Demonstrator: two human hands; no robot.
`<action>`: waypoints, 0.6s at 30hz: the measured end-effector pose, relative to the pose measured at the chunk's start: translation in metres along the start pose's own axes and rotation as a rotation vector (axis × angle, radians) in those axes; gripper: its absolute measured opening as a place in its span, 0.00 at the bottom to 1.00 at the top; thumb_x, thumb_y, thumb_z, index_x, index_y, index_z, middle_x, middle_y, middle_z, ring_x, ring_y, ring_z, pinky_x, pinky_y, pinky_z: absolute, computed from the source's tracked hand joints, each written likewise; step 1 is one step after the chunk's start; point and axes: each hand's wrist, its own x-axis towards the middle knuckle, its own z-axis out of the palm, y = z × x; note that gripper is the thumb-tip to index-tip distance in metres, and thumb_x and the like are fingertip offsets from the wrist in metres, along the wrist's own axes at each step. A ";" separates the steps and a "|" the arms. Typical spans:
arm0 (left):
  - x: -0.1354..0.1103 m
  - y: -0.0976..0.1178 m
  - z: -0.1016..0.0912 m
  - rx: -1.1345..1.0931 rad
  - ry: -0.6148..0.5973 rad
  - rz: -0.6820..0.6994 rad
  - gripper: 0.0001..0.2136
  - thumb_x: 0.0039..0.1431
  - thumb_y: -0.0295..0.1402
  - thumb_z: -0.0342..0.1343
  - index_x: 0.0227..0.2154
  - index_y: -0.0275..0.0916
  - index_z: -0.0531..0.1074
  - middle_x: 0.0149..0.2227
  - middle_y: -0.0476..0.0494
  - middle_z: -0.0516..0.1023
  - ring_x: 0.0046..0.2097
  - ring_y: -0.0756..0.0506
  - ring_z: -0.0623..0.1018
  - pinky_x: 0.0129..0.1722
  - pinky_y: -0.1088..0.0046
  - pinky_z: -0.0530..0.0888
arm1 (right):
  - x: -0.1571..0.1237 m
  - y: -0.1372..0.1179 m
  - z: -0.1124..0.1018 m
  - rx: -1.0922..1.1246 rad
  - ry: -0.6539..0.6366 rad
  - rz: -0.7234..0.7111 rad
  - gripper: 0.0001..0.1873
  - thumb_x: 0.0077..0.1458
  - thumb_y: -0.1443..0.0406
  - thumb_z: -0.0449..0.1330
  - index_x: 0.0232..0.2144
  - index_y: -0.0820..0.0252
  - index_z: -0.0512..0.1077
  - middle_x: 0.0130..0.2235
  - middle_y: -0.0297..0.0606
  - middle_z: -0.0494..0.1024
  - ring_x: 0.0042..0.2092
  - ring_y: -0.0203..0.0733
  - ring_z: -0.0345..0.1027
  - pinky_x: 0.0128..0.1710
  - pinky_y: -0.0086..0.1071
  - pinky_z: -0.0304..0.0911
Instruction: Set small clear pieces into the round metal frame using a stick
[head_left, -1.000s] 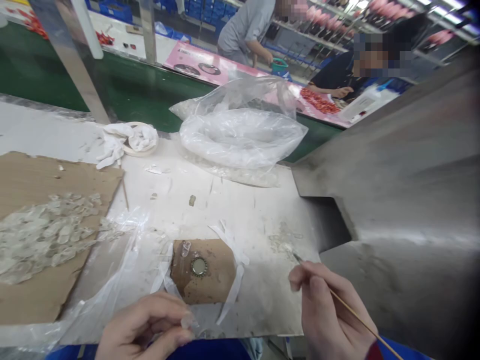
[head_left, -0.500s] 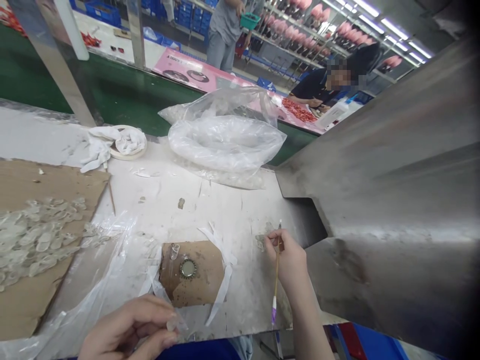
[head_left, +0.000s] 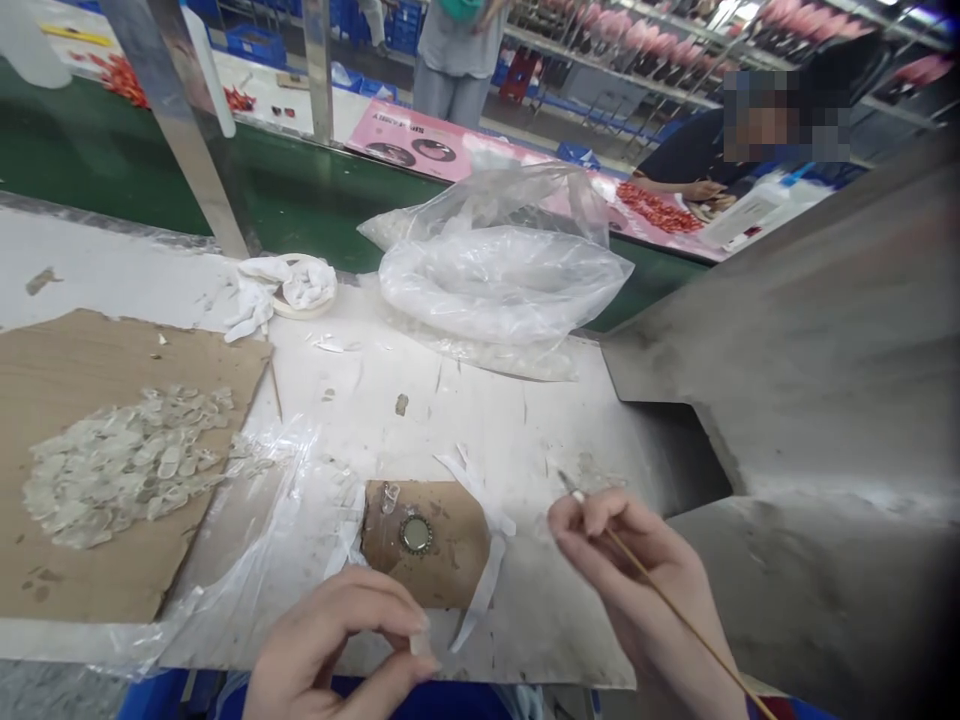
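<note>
Between thumb and forefinger, my left hand [head_left: 337, 645] pinches a small clear plastic piece [head_left: 418, 640] at the table's front edge. My right hand [head_left: 637, 570] grips a thin brush [head_left: 660, 595], its tip pointing up and left over the table. Ahead of my left hand lies a small cardboard square [head_left: 457, 545] with white strips at its sides. On it rest a bottle cap [head_left: 415, 535], hollow side up, and another clear piece [head_left: 390, 497]. A heap of similar clear pieces [head_left: 120, 465] covers a larger cardboard sheet [head_left: 217, 360] on the left.
A clear plastic bag [head_left: 495, 290] stands at the back of the table. White cloth [head_left: 307, 285] lies on a round tape roll beside it. A metal panel [head_left: 810, 350] rises on the right. Beyond the green barrier [head_left: 300, 205], one person stands and another sits working.
My right hand has turned the brush so its handle now slants toward the lower right. My left hand still pinches the clear piece. The view has shifted left.
</note>
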 end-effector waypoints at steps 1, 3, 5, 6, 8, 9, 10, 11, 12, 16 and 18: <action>0.002 -0.001 -0.001 0.036 -0.059 0.064 0.12 0.50 0.18 0.68 0.33 0.43 0.81 0.31 0.49 0.84 0.30 0.49 0.82 0.32 0.81 0.79 | -0.008 -0.009 0.009 0.179 -0.099 0.081 0.15 0.52 0.61 0.70 0.25 0.54 0.66 0.25 0.32 0.75 0.26 0.37 0.66 0.24 0.28 0.61; 0.007 -0.002 -0.002 0.129 -0.178 0.198 0.13 0.52 0.18 0.68 0.36 0.41 0.79 0.33 0.47 0.84 0.31 0.49 0.83 0.32 0.80 0.81 | -0.021 -0.023 0.024 0.414 -0.198 0.255 0.18 0.50 0.60 0.73 0.24 0.56 0.65 0.26 0.30 0.73 0.26 0.33 0.61 0.25 0.26 0.56; 0.012 -0.002 -0.004 0.228 -0.268 0.314 0.12 0.55 0.19 0.67 0.38 0.40 0.76 0.34 0.46 0.84 0.32 0.49 0.84 0.34 0.80 0.81 | -0.029 -0.032 0.034 0.519 -0.258 0.372 0.22 0.48 0.58 0.75 0.24 0.57 0.64 0.25 0.28 0.71 0.25 0.31 0.56 0.26 0.26 0.53; 0.014 -0.002 -0.004 0.271 -0.296 0.358 0.11 0.56 0.19 0.66 0.38 0.39 0.75 0.34 0.46 0.84 0.32 0.49 0.84 0.34 0.81 0.81 | -0.030 -0.035 0.037 0.536 -0.284 0.402 0.23 0.47 0.57 0.75 0.24 0.57 0.64 0.25 0.28 0.70 0.25 0.31 0.55 0.26 0.26 0.52; 0.016 -0.001 -0.006 0.332 -0.349 0.410 0.09 0.59 0.21 0.65 0.38 0.38 0.75 0.34 0.45 0.83 0.32 0.50 0.84 0.35 0.82 0.81 | -0.030 -0.037 0.038 0.531 -0.341 0.430 0.23 0.46 0.60 0.75 0.24 0.57 0.63 0.24 0.27 0.69 0.25 0.31 0.54 0.26 0.26 0.51; 0.016 0.000 -0.006 0.351 -0.369 0.419 0.07 0.60 0.22 0.64 0.38 0.37 0.74 0.34 0.45 0.83 0.32 0.51 0.84 0.36 0.83 0.81 | -0.030 -0.037 0.038 0.518 -0.367 0.438 0.22 0.45 0.63 0.75 0.24 0.57 0.62 0.24 0.27 0.69 0.25 0.30 0.53 0.26 0.27 0.50; 0.017 0.000 -0.007 0.360 -0.385 0.421 0.07 0.61 0.22 0.64 0.39 0.37 0.74 0.34 0.45 0.82 0.32 0.51 0.84 0.36 0.83 0.81 | -0.029 -0.036 0.037 0.502 -0.390 0.447 0.22 0.44 0.66 0.75 0.23 0.57 0.62 0.24 0.27 0.70 0.25 0.30 0.53 0.26 0.27 0.50; 0.016 0.001 -0.007 0.362 -0.402 0.417 0.06 0.62 0.23 0.63 0.39 0.37 0.74 0.34 0.45 0.82 0.32 0.51 0.84 0.35 0.83 0.80 | -0.028 -0.036 0.036 0.488 -0.409 0.458 0.21 0.43 0.68 0.73 0.23 0.57 0.62 0.24 0.27 0.70 0.25 0.30 0.53 0.26 0.27 0.49; 0.016 0.001 -0.008 0.358 -0.419 0.408 0.06 0.62 0.23 0.63 0.39 0.37 0.74 0.34 0.45 0.82 0.32 0.51 0.83 0.35 0.82 0.80 | -0.027 -0.036 0.035 0.474 -0.424 0.470 0.20 0.43 0.70 0.72 0.23 0.57 0.61 0.24 0.27 0.70 0.25 0.30 0.53 0.26 0.27 0.49; 0.015 0.003 -0.010 0.342 -0.484 0.396 0.06 0.62 0.23 0.63 0.40 0.37 0.73 0.34 0.45 0.81 0.32 0.51 0.83 0.34 0.82 0.80 | -0.026 -0.039 0.037 0.413 -0.457 0.509 0.16 0.42 0.72 0.67 0.23 0.56 0.61 0.24 0.27 0.69 0.25 0.30 0.54 0.25 0.27 0.49; 0.015 0.002 -0.011 0.347 -0.496 0.401 0.07 0.63 0.23 0.63 0.41 0.37 0.73 0.34 0.45 0.81 0.32 0.51 0.83 0.34 0.82 0.80 | -0.027 -0.041 0.038 0.385 -0.471 0.537 0.15 0.42 0.72 0.65 0.23 0.55 0.61 0.24 0.27 0.69 0.23 0.30 0.54 0.23 0.27 0.50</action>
